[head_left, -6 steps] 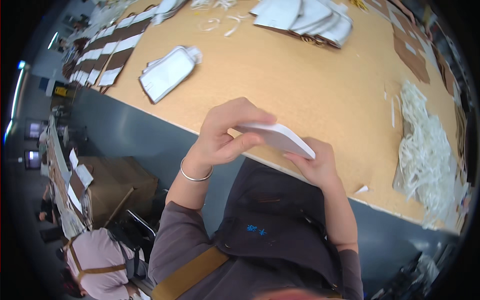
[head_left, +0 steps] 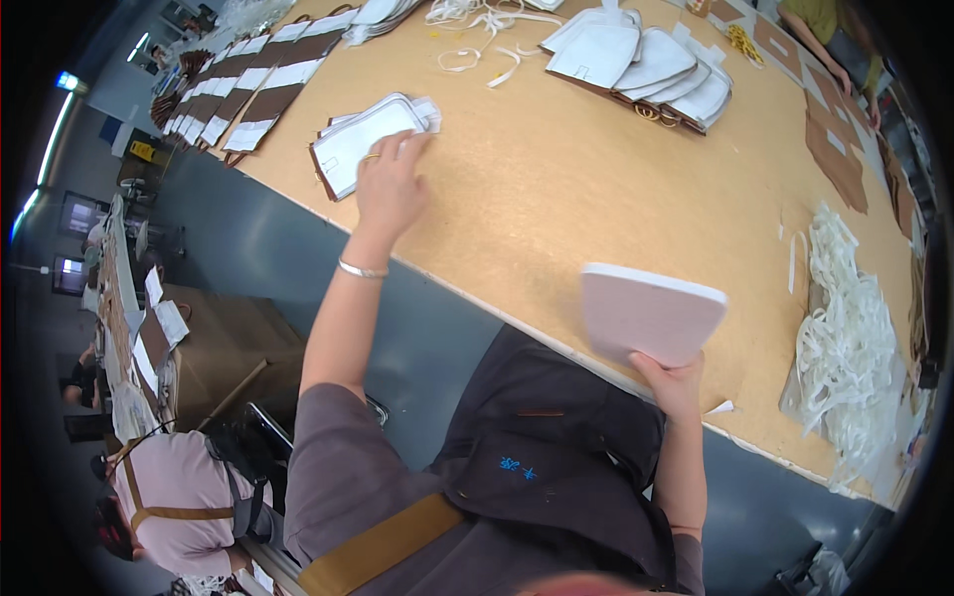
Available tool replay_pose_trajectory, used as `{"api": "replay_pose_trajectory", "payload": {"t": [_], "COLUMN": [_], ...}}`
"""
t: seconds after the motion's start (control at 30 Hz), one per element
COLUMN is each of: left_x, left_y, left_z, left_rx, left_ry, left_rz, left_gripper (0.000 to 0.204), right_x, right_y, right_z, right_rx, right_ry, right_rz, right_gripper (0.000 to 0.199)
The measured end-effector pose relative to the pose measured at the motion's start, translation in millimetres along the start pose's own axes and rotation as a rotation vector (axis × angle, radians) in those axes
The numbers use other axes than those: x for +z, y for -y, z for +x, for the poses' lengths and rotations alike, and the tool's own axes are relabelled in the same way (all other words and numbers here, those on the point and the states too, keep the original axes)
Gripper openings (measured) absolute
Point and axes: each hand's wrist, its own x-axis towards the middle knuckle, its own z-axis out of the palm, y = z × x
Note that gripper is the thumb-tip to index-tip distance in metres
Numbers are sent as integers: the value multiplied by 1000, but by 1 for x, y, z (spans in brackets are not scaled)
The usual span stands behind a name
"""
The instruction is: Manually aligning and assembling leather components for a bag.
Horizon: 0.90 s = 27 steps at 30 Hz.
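"Fingers (head_left: 405, 145), left hand (head_left: 391, 194)?"
"Half-spread, over the right side of a white-faced stack (head_left: 348, 139) on the desk (head_left: 487, 209); contact cannot be told."
"Right hand (head_left: 680, 389)?"
"Clasping one pale pad (head_left: 651, 313): thumb (head_left: 646, 368) against its lower edge, pad extending beyond the hand, other fingers hidden behind."

Left forearm (head_left: 343, 323): slanting forward. Left hand (head_left: 393, 189): showing its back, palm facing down; fingers (head_left: 402, 147) pointing ahead, bending slightly. Right forearm (head_left: 682, 462): pointing forward. Right hand (head_left: 676, 385): gripping, sitting nearer the body than the left; thumb (head_left: 648, 372) showing, other fingers hiding from view.
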Motion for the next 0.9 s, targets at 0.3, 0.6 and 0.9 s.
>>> {"api": "replay_pose_trajectory", "payload": {"t": [0.3, 0.6, 0.9], "left_x": [48, -4, 15], "left_y": [65, -8, -152], "left_z": [-13, 14, -39], "left_rx": [-181, -287, 585], "left_ry": [33, 378, 403], "left_rz": [301, -347, -603], "left_gripper": [18, 22, 25], "right_x": [-18, -25, -32], "right_y": [-22, -35, -53], "right_z": [-12, -10, -9], "right_rx": [-22, -27, -36], "right_ry": [-242, -182, -269], "right_rz": [222, 287, 582], "right_gripper": [31, 40, 52]}}
